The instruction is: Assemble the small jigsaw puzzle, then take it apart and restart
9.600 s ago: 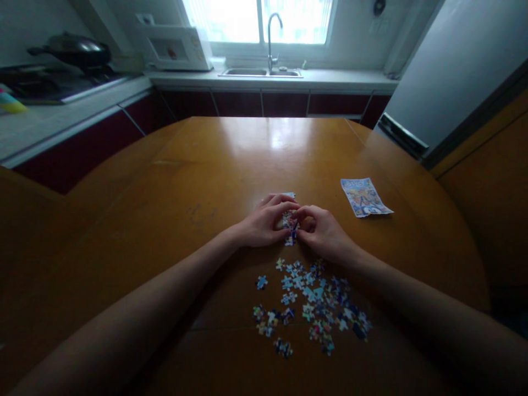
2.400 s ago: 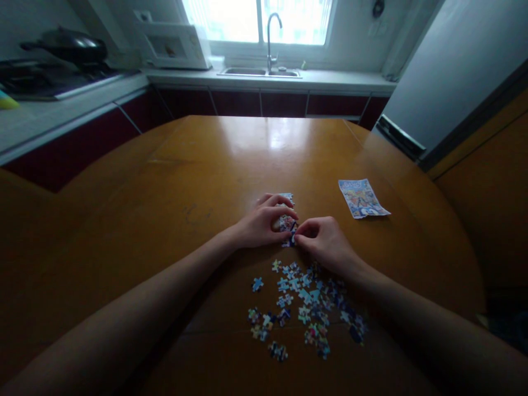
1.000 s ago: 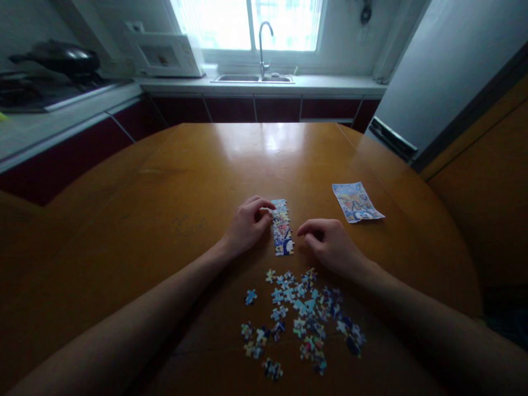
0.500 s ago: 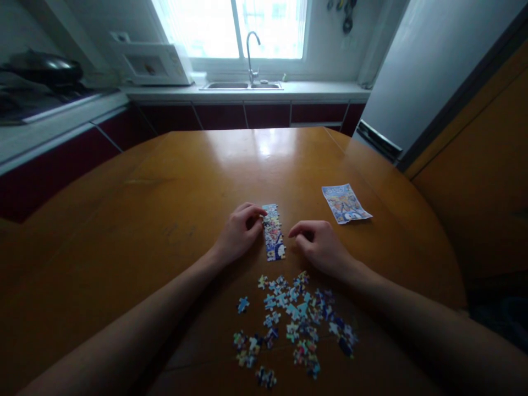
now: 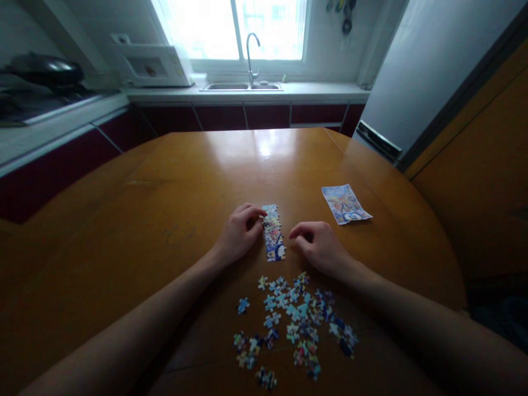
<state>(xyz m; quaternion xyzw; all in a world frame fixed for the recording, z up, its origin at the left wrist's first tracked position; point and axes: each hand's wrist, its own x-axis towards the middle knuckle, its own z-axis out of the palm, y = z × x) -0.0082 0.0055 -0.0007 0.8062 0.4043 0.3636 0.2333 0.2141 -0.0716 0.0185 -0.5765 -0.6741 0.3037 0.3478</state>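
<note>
A narrow, tall strip of joined jigsaw puzzle (image 5: 273,234) lies flat on the table, its right edge made of knobs and notches. My left hand (image 5: 242,228) is curled at the strip's upper left edge, with thumb and forefinger held against it. On the other side, my right hand (image 5: 317,242) rests on the table a short gap from the strip. Its fingers are loosely bent, thumb and forefinger apart, and nothing shows between them. Nearer to me lie many loose jigsaw pieces (image 5: 303,311), some overlapping. One blue piece (image 5: 243,305) sits apart on their left.
A creased picture sheet (image 5: 345,204) lies beyond my right hand. The brown wooden table (image 5: 185,165) has a rounded edge. Past it are a counter with a sink (image 5: 229,86), a white microwave (image 5: 152,65), a pan (image 5: 45,69) on the stove, and a fridge (image 5: 437,71) at right.
</note>
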